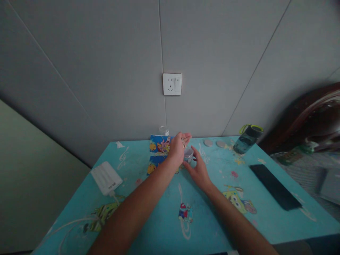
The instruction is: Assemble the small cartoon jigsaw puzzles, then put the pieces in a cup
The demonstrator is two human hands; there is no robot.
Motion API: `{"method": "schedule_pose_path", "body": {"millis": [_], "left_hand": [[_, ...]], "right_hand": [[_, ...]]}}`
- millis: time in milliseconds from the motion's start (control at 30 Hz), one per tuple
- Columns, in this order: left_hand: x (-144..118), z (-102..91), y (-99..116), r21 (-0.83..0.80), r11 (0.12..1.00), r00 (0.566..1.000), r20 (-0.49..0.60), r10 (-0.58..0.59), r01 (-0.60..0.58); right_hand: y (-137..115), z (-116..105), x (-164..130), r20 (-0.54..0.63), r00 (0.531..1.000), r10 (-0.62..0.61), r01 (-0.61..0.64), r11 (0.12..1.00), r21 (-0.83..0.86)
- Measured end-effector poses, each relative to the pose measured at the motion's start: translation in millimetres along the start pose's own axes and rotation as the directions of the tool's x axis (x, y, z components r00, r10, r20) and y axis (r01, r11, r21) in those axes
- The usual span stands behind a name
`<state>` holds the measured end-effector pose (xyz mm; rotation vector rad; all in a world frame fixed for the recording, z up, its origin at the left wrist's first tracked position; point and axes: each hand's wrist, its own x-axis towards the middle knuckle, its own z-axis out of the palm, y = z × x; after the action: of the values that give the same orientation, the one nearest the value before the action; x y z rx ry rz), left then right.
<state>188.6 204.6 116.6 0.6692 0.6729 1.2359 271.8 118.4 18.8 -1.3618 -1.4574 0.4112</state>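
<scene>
Grey panelled wall [106,71] filling the upper half, carrying a white socket plate [172,84] at centre. Turquoise cartoon-printed table [164,226] spreading below, near edge running out of the bottom of the view. Dark wooden headboard [313,117] blurring at far right, partly cut off by the edge.

Black flat slab [275,186] lying on the table's right side, too dark for identifying. White power bank [106,177] sitting at left, cable trailing toward the near corner. Dark water bottle [247,139] with a yellow-green loop leaning near the back right. Printed cartoon box [158,148] standing at the back centre, right part hiding behind the left hand; clear glass [164,130] peeking over its top.

Left hand [177,148] hovering above the small white jar [188,154], fingers loosely spread, something small and pale dangling at the fingertips, hard making out. Right hand [198,169] resting on the table, thumb and fingers cupping the jar from its right side; not possible telling if actually gripping it. Jar sitting at the table's back centre, just right of the box, mostly hiding between both hands. Two grey discs [214,143] lying beyond, near the bottle.
</scene>
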Motion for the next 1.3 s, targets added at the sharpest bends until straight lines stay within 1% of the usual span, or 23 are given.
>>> {"method": "schedule_pose_path", "body": {"millis": [133, 267, 367, 433, 500, 567, 600, 633, 667, 700, 733, 767, 800, 867, 933, 1033, 1133, 1200, 1300], "left_hand": [[0.3, -2.3, -5.1, 0.187, 0.979, 0.995, 0.08, 0.06, -0.074], [-3.7, 0.6, -4.7, 0.292, 0.943, 0.982, 0.149, 0.12, -0.159], [-11.3, 1.6, 2.3, 0.333, 0.914, 0.964, 0.205, 0.168, -0.23], [-21.4, -4.1, 11.3, 0.353, 0.893, 0.95, 0.24, 0.201, -0.278], [-36.7, -18.8, 21.6, 0.38, 0.867, 0.937, 0.261, 0.232, -0.321], [-55.5, -42.4, 29.5, 0.434, 0.825, 0.925, 0.272, 0.264, -0.362], [-65.0, -56.3, 31.5, 0.527, 0.727, 0.896, 0.314, 0.315, -0.44], [-73.8, -70.5, 31.9, 0.607, 0.617, 0.865, 0.348, 0.361, -0.501], [-81.6, -84.1, 30.6, 0.665, 0.516, 0.841, 0.391, 0.375, -0.539], [-88.0, -96.3, 27.9, 0.68, 0.489, 0.836, 0.402, 0.374, -0.546], [-93.0, -106.5, 24.1, 0.694, 0.462, 0.831, 0.414, 0.372, -0.552], [-96.7, -114.4, 19.6, 0.7, 0.444, 0.826, 0.429, 0.366, -0.56], [-99.6, -120.1, 15.0, 0.7, 0.432, 0.821, 0.446, 0.356, -0.568], [-104.1, -125.7, 6.5, 0.694, 0.396, 0.799, 0.508, 0.322, -0.601], [-108.9, -126.9, 0.2, 0.684, 0.359, 0.772, 0.578, 0.264, -0.635], [-117.8, -126.8, -6.6, 0.67, 0.291, 0.725, 0.669, 0.161, -0.683], [-125.7, -126.4, -13.3, 0.653, 0.221, 0.678, 0.733, 0.056, -0.725], [-129.1, -125.5, -17.3, 0.651, 0.186, 0.662, 0.749, -0.001, -0.736], [-131.3, -124.2, -21.5, 0.661, 0.159, 0.661, 0.748, -0.062, -0.733]], "right_hand": [[2.2, 2.2, -0.2, -0.002, 1.0, 0.004, -0.004, 1.0, 0.03], [3.1, 4.1, 0.3, -0.006, 1.0, -0.012, 0.012, 1.0, 0.016], [3.2, 2.5, 2.3, 0.006, 1.0, -0.019, 0.019, 1.0, -0.013], [0.2, -3.2, -0.4, 0.014, 1.0, -0.013, 0.014, 0.999, -0.051], [-7.7, -14.2, -11.9, 0.017, 1.0, 0.005, -0.003, 0.994, -0.107], [-20.9, -28.9, -34.2, 0.05, 0.998, 0.024, -0.015, 0.982, -0.186], [-28.9, -36.2, -48.8, 0.102, 0.994, 0.032, -0.007, 0.971, -0.237], [-37.2, -42.7, -64.7, 0.193, 0.981, 0.03, 0.029, 0.955, -0.294], [-45.3, -47.8, -81.0, 0.285, 0.958, 0.035, 0.069, 0.935, -0.349], [-52.7, -51.1, -96.5, 0.364, 0.93, 0.043, 0.112, 0.912, -0.394], [-58.9, -52.6, -110.2, 0.428, 0.902, 0.064, 0.14, 0.892, -0.43], [-63.7, -52.5, -121.4, 0.466, 0.881, 0.082, 0.163, 0.872, -0.462], [-66.8, -51.2, -129.7, 0.484, 0.869, 0.101, 0.173, 0.854, -0.491], [-68.4, -47.3, -137.8, 0.476, 0.87, 0.131, 0.166, 0.831, -0.532], [-65.5, -44.3, -137.2, 0.453, 0.88, 0.142, 0.142, 0.832, -0.536], [-59.6, -43.9, -130.8, 0.441, 0.886, 0.146, 0.105, 0.861, -0.497], [-56.0, -45.5, -126.3, 0.453, 0.878, 0.157, 0.078, 0.886, -0.458], [-53.1, -46.0, -124.4, 0.462, 0.874, 0.153, 0.068, 0.901, -0.428], [-44.5, -45.9, -119.3, 0.457, 0.874, 0.167, 0.022, 0.924, -0.381]]}}
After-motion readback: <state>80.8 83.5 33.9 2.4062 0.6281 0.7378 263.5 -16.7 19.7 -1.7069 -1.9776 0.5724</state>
